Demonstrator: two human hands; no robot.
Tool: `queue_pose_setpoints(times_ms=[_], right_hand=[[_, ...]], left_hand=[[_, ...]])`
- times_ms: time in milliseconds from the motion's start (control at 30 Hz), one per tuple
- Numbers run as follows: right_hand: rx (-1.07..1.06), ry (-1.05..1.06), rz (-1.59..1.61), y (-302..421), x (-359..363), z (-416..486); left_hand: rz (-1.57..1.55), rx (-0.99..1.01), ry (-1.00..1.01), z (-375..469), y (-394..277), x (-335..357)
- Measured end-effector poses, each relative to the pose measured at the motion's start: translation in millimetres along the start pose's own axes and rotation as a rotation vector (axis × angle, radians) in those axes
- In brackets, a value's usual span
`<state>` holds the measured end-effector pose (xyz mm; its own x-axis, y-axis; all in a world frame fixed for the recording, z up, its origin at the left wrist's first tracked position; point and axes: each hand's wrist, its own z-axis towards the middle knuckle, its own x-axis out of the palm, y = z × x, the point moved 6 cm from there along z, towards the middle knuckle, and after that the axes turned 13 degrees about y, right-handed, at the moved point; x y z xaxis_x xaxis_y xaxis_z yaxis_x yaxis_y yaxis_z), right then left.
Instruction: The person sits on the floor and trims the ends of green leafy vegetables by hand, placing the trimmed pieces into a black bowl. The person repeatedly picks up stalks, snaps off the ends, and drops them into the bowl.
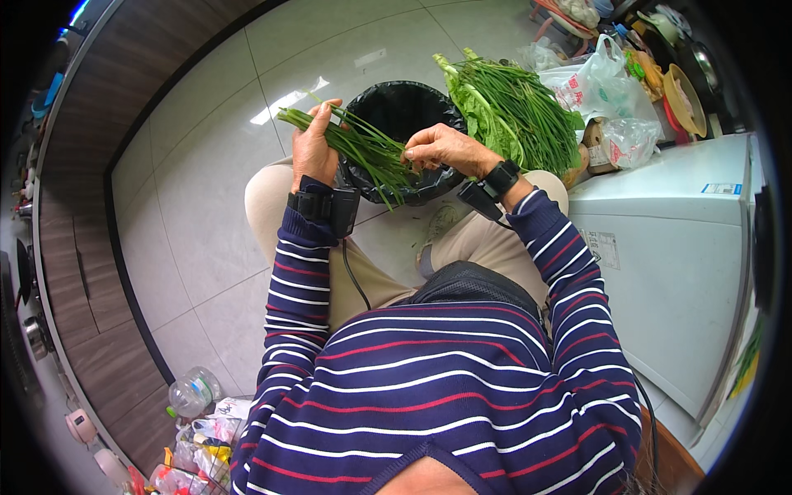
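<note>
A small bunch of long, thin green stalks (371, 145), probably chives, is gripped in my left hand (314, 148). Its loose ends reach right, over a bin (402, 102) lined with a black plastic bag. At those ends, my right hand (455, 148) has its thumb and fingers pinched together on the stalks; the exact bit held is partly hidden. Both hands are above the bin, which stands on the floor between my knees. Right of the bin lies a larger heap of the same thin greens (535, 111), with a broad-leafed green vegetable (479, 108) along its left side.
White plastic bags (603, 80) and a yellow bowl (685, 102) crowd the upper right. A white appliance (674, 266) stands by my right leg. Wooden cabinets (117, 266) line the left. A clear plastic bottle (195, 391) lies at lower left, above a wire basket of bags (207, 461).
</note>
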<state>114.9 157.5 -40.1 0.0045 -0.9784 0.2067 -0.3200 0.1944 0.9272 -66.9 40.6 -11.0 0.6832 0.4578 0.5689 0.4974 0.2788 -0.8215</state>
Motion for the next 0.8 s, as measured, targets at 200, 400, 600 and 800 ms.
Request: queue_pose_setpoints(times_ms=[200,400,600,800], right_hand=[[-0.042,-0.180,0.102,2.5,-12.7,2.8],[-0.090,-0.489,0.377,-17.5,-54.0,-3.2],[-0.005,-0.642,-0.359,-35.6,-74.3,-11.7],[-0.160,-0.484,-0.467,-25.6,-49.1,-3.6]], left_hand=[[-0.028,0.011,0.017,0.5,-2.5,-0.2],[-0.084,0.077,-0.051,2.2,-6.6,-14.4],[-0.177,0.131,-0.072,5.4,-14.9,-29.8],[-0.207,0.157,-0.065,4.8,-16.4,-34.7]])
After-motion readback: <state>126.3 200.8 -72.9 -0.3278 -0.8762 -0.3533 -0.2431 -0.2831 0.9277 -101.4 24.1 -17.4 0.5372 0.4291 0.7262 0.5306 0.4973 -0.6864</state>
